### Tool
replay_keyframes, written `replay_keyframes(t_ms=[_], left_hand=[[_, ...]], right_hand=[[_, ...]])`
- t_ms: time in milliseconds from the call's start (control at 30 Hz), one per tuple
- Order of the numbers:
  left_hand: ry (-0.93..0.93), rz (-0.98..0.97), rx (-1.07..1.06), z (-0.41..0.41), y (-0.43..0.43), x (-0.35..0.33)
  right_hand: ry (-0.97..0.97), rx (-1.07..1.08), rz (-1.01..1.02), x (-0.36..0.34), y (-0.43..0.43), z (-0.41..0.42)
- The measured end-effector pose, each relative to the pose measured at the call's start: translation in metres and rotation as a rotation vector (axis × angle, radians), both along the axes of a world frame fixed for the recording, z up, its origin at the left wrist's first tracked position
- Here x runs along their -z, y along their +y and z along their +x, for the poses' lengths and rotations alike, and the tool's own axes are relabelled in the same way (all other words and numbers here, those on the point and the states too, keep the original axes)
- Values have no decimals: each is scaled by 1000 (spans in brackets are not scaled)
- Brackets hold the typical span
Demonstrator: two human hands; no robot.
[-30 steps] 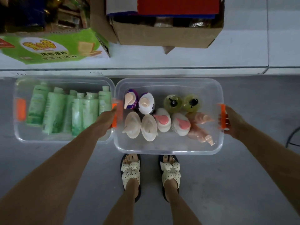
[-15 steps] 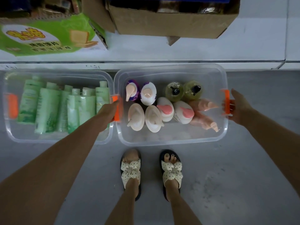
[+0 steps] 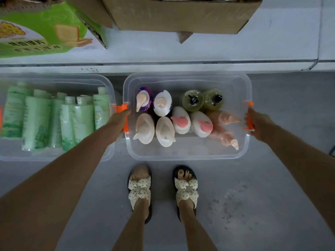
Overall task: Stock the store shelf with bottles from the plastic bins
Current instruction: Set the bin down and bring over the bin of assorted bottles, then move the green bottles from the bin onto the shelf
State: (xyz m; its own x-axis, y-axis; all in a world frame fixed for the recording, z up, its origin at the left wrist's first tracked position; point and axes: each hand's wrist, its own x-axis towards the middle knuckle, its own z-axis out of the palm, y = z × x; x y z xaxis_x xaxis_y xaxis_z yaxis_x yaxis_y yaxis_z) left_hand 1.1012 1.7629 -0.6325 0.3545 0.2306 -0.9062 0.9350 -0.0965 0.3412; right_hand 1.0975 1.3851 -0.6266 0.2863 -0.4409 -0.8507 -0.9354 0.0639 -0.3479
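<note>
A clear plastic bin (image 3: pixel 188 153) sits on the floor before my feet, holding several pump bottles: white ones with pink or cream pumps (image 3: pixel 181 121), two yellow-green ones (image 3: pixel 192 100) and pink ones lying flat (image 3: pixel 223 136). My left hand (image 3: pixel 118 122) grips its left orange handle (image 3: pixel 121 108). My right hand (image 3: pixel 260 125) grips its right orange handle (image 3: pixel 250 122). A second clear bin (image 3: pixel 54 154) to the left holds several green bottles (image 3: pixel 36 122) lying side by side.
The white bottom shelf (image 3: pixel 181 53) runs across the top, its edge just beyond the bins. On it stand a green snack carton (image 3: pixel 41 29) at left and a brown cardboard box (image 3: pixel 181 13) at centre. My sandalled feet (image 3: pixel 163 189) stand on grey floor.
The bin with pump bottles has shifted slightly toward the shelf while both hands stay on its handles. The view has moved closer and lower.
</note>
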Motion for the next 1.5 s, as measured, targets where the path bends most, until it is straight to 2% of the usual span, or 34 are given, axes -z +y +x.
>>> replay_keyframes(t_ms=[100, 300, 367, 433, 533, 600, 667, 833, 967, 1133, 1300, 1400, 1500], left_hand=[[0, -25, 71, 4, -12, -11], [-89, 14, 126, -5, -16, -47], [-118, 45, 302, -14, -14, -62], [-145, 71, 567, -29, -9, -78], [-191, 289, 1045, -57, 3, -104], [-235, 447, 1182, -72, 12, -122], [-242, 543, 1188, -85, 25, -139], [-164, 696, 1088, -117, 71, -184], [-105, 704, 907, -149, 109, -223], [-112, 715, 820, -178, 152, -252], [-81, 662, 799, -194, 200, -257], [-106, 613, 805, -197, 238, -256], [-137, 584, 783, -200, 271, -269]], right_hand=[[21, -66, -10, -3, 2, -2], [1, -369, -128, -36, 28, -13], [16, -588, -154, -53, 41, -18], [20, -844, -191, -78, 57, -22], [-53, -1320, -353, -119, 85, -33], [-88, -1496, -480, -141, 97, -40], [-100, -1567, -537, -159, 107, -44], [-76, -1594, -604, -203, 128, -53], [-58, -1613, -582, -235, 149, -65], [-104, -1655, -644, -263, 185, -83], [-79, -1582, -642, -271, 231, -98], [-89, -1486, -659, -271, 270, -109], [-33, -1365, -590, -273, 314, -123]])
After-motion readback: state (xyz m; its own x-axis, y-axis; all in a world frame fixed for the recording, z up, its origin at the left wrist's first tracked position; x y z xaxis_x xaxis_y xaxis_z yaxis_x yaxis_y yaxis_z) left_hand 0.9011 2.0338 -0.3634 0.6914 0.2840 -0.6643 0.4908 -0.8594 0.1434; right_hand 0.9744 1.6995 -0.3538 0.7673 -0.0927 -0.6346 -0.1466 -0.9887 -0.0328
